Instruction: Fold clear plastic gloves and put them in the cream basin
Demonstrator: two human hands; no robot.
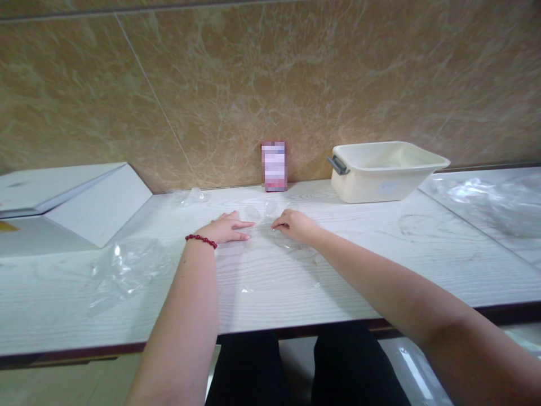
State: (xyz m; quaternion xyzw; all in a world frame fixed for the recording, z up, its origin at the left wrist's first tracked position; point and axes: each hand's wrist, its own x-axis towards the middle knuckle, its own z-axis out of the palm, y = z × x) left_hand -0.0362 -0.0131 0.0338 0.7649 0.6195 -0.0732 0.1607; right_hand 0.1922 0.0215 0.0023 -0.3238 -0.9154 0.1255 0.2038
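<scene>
A clear plastic bag [270, 265] lies flat on the white wood-grain table [380, 265] in front of me. My left hand [226, 228], with a red bead bracelet at the wrist, rests flat on the bag's far left part, fingers stretched out. My right hand [293, 224] sits on the bag's far right part with its fingers curled and pinched on the plastic. Between the two hands the bag's far end [262, 212] bulges up a little.
A cream plastic tub [382, 172] with a grey handle stands at the back right. A small pink card [274, 166] leans on the marble wall. Crumpled clear plastic [127, 268] lies left, more plastic [486, 194] far right, white boards [84, 194] at left.
</scene>
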